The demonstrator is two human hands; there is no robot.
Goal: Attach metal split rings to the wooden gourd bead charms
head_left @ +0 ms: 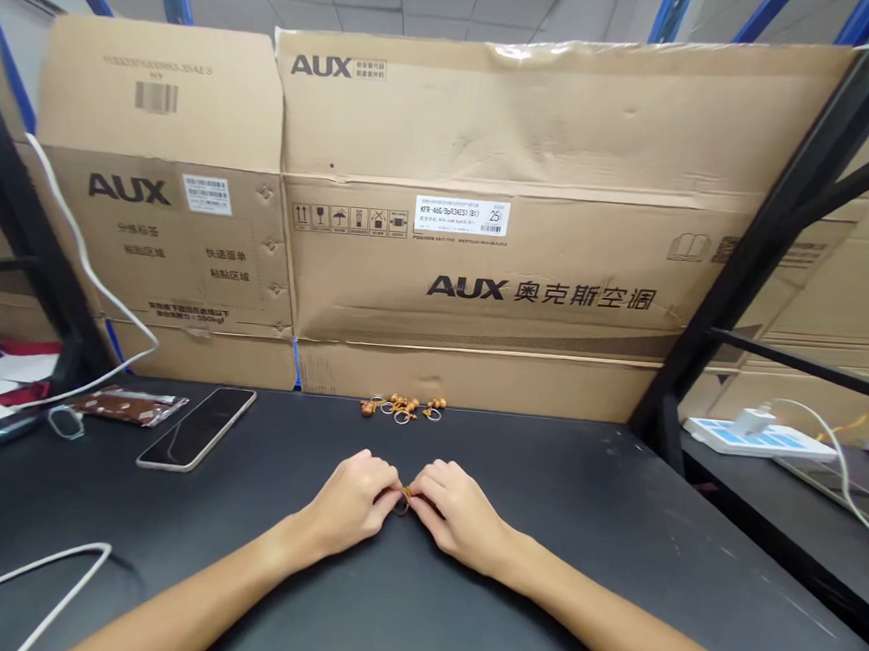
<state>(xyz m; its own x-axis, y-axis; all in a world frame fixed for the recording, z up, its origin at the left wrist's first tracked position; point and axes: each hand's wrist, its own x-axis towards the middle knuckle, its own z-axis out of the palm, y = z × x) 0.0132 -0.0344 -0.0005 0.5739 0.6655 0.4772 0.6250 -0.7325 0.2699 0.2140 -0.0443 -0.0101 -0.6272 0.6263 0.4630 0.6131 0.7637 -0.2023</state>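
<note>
My left hand (pixel 361 500) and my right hand (pixel 461 513) meet over the middle of the black table, fingertips nearly touching. Both are closed in a pinch on a small keychain (pixel 403 505), of which a thin ring and a bit of yellow-brown cord show between the fingers. The rest of it is hidden by the fingertips. Beyond the hands, near the table's back edge, lies a small pile of keychains (pixel 402 406) with round wooden-looking beads and metal rings.
Left of the hands lie a phone (pixel 199 428), a brown packet (pixel 131 406) and a white cable (pixel 76 578). Cardboard panels (pixel 481 309) stand along the back edge. A black metal post (pixel 750 230) rises at the right, with a power strip (pixel 764 440) beyond it.
</note>
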